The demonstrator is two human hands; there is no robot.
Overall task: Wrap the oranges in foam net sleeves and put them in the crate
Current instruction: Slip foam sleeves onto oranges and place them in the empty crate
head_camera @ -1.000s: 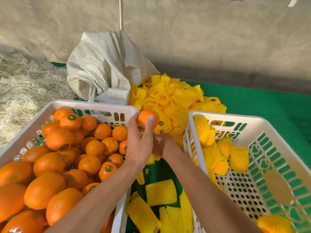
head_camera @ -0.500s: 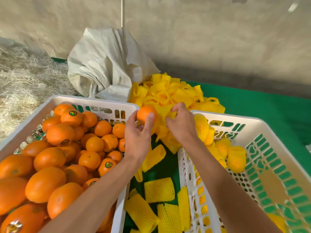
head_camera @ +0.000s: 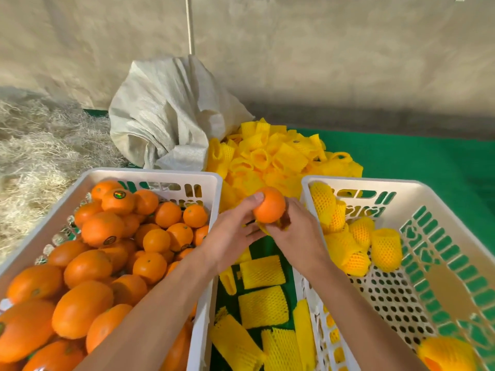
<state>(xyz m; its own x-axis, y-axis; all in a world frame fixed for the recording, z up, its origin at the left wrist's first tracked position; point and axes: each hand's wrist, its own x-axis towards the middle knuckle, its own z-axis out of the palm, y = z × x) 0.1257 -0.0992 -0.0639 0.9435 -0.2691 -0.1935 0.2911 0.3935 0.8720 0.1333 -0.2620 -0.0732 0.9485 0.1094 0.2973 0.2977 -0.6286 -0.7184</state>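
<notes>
Nearest to us, loose flat foam sleeves (head_camera: 263, 306) lie on the green mat (head_camera: 417, 162) in the gap between our two white crates. The left crate (head_camera: 150, 175) is heaped with bare oranges (head_camera: 80, 311), several with round stickers. In the right crate (head_camera: 396, 186), a few oranges already in yellow netting sit in the far left corner (head_camera: 356, 236), and another wrapped one (head_camera: 447, 354) shows at the near edge of view.

Above the gap, our hands meet around one orange (head_camera: 269, 204). Our left hand (head_camera: 230, 236) holds it with the thumb pressed on its top left side and the fingers curled beneath. Our right hand (head_camera: 297, 231) cups it from the right and below, its fingers pinching a yellow foam sleeve (head_camera: 267, 228) bunched against the underside of the fruit. The upper part of the orange is bare; how far the sleeve reaches round the bottom we cannot tell, as our hands hide it.

Just beyond the hands, a big pile of yellow sleeves (head_camera: 276, 156) rests on the mat. Behind it slumps a crumpled pale sack (head_camera: 166, 116), with a mound of straw (head_camera: 40, 151) to the left and a tan fabric wall (head_camera: 321, 49) at the back.
</notes>
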